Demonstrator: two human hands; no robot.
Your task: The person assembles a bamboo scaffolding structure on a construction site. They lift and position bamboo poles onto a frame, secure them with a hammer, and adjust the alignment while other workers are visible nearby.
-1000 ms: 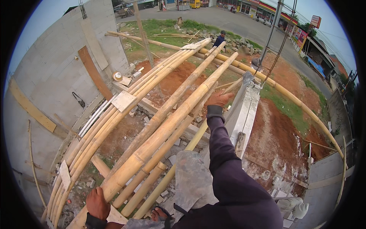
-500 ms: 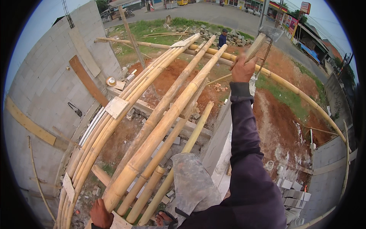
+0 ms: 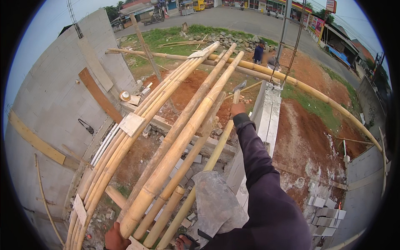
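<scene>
At the lower left, my left hand (image 3: 116, 238) is closed round the near end of a thick bamboo pole (image 3: 175, 164). My right arm reaches forward, and my right hand (image 3: 238, 109) grips the light wooden handle of a hatchet (image 3: 236, 97). Its flat grey head points away from me; its exact shape is hard to make out. The hatchet is close to the far end of a greener bamboo pole (image 3: 216, 154). More bamboo poles (image 3: 156, 104) lie alongside on the left, with small boards (image 3: 132, 124) fixed across them.
My sandalled foot (image 3: 183, 241) stands at the bottom among the pole ends. A long bamboo crosspiece (image 3: 316, 93) spans the far side. A block wall (image 3: 271, 110) with upright steel rods runs at right. Below are red soil and stacked blocks (image 3: 327, 218). Two people (image 3: 259, 52) are beyond.
My right hand has swung the hatchet down and left from its raised position. My left hand keeps its hold on the pole. A second person shows at the far side.
</scene>
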